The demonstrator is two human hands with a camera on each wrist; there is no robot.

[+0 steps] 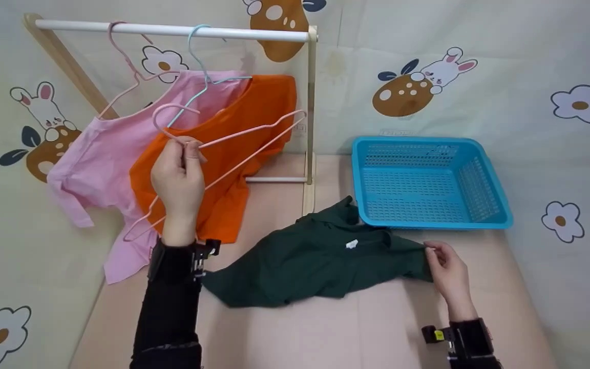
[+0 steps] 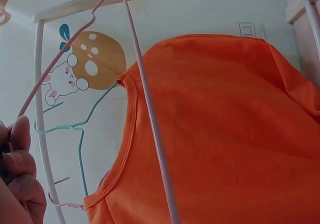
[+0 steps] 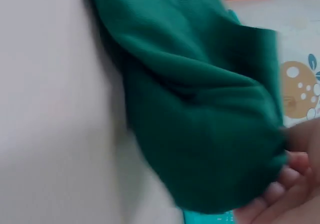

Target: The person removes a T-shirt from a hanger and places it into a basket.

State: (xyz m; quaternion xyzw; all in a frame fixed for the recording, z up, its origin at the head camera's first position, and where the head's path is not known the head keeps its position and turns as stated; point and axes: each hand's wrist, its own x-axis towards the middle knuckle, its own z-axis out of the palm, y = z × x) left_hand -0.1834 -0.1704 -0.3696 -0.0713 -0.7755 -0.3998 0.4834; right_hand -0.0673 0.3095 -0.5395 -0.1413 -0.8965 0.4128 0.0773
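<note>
My left hand (image 1: 180, 177) grips a pink hanger (image 1: 246, 134) just below its hook, holding it up in front of the rack. In the left wrist view the bare hanger (image 2: 145, 92) crosses in front of an orange shirt (image 2: 215, 119). A dark green shirt (image 1: 320, 261) lies crumpled on the table, its collar with a white label facing up. My right hand (image 1: 448, 274) pinches the right end of that shirt between thumb and fingers. In the right wrist view the green cloth (image 3: 200, 134) droops from the fingertips, slightly blurred.
Behind the left hand stands a rack with a white rail (image 1: 172, 28). A pink shirt (image 1: 105, 164) and the orange shirt hang from it on hangers. A blue basket (image 1: 428, 225) sits at the back right, close behind the green shirt. Patterned cloth (image 1: 520, 154) covers the wall.
</note>
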